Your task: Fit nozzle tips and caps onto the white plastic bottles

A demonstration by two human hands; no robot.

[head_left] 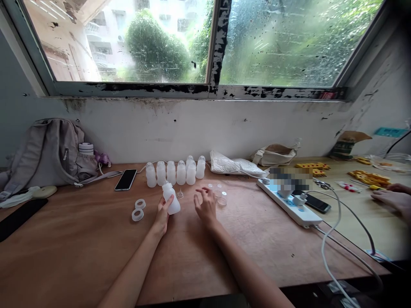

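My left hand [163, 214] is closed round a frosted white baby bottle [172, 203], which tilts a little to the left. Its narrow top shows above my fingers. Over the table, my right hand [206, 205] is open, fingers spread and slightly bent, with nothing visible in it. Just right of it lie several small clear discs and a clear round cap [221, 200]. A clear bottle nipple [180, 194] stands between my hands. Left of the held bottle are two translucent collar rings [138, 214]. Behind, several capped baby bottles [171, 173] stand in a row.
A phone [126, 179] and a grey backpack [54, 154] lie at the left. White plastic packaging [236, 163] rests by the wall. A power strip [289, 205] with trailing cables is at the right. Another person's hand [391, 196] is beside yellow parts [369, 177].
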